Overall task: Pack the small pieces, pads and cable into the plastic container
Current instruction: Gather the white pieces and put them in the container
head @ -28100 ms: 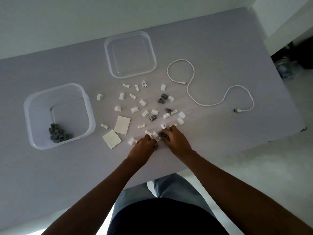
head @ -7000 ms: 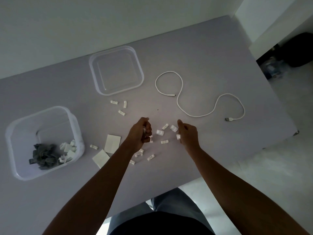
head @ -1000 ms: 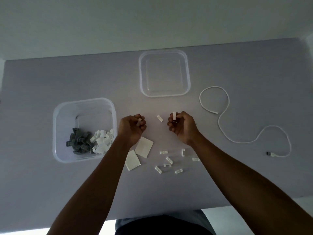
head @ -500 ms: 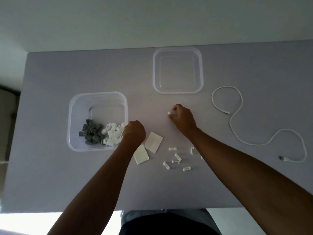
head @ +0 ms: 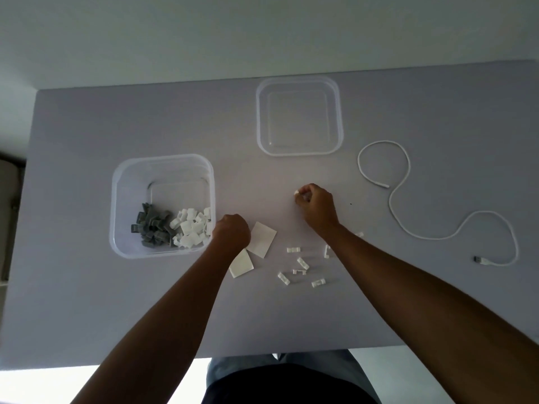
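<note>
left hand: fisted at container rim, contents unseen | right hand: pinches white clip | loose clips: light, stiff, pinch sides | cable: limp, coil first

place: plain indoor room, kind unclear | evidence: grey table under both hands, bare pale wall beyond them

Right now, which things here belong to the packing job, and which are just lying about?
Job:
container
grey pieces
white pieces, inside it
loose pieces
pads
cable
piece pinched by right hand

Lying about:
lid
</note>
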Available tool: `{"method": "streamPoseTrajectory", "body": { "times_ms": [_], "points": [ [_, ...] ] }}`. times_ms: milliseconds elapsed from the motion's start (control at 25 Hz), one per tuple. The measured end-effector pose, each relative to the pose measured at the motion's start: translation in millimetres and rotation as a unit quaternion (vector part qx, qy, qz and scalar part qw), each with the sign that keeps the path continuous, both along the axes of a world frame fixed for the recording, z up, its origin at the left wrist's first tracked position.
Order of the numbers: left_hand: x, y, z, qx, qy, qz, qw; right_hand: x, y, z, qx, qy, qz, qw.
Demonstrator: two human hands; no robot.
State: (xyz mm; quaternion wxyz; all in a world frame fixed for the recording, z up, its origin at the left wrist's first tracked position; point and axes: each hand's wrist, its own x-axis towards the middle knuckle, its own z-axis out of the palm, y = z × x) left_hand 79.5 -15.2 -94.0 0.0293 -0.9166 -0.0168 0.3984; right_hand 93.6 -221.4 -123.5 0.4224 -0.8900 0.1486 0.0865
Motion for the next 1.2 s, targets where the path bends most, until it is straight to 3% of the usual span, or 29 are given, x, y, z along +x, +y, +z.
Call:
{"method": "streamPoseTrajectory", "body": {
  "times_ms": [80,160,240,400,520,800,1040,1120,1160,1200],
  "points": [
    [-5,2,1,0.006,0.021,-0.005,1.0,-5,-2,8,0.126,0.041,-0.081,0.988],
    [-9,3,-1,-0.001,0.03,-0.013,0.999,-13,-4,16,0.273,0.101,-0.156,0.944],
    [-13,2,2,-0.007,0.026,-0.011,1.0,-26,-7,22,0.313,0.127,-0.169,0.926],
    [-16,0,10,-0.041,-0.004,0.021,0.999,-43,-10,19,0.14,0.061,-0.078,0.985],
    [-17,1,11,-0.056,-0.011,0.029,0.998,-37,-5,20,0.042,0.027,-0.012,0.999],
    [-18,0,10,-0.162,-0.085,0.199,0.963,5,40,19,-0.031,-0.001,0.136,0.99],
    [-16,2,3,-0.222,-0.118,0.257,0.933,39,91,3,-0.05,-0.003,0.195,0.98],
    [-15,2,12,-0.26,-0.112,0.31,0.908,48,96,-3,-0.058,-0.002,0.206,0.977],
    [-15,3,15,-0.318,-0.089,0.366,0.87,52,95,-5,-0.064,-0.006,0.211,0.975],
    [-15,6,18,-0.4,-0.04,0.441,0.802,53,93,-6,-0.068,-0.009,0.214,0.974]
  ]
}}
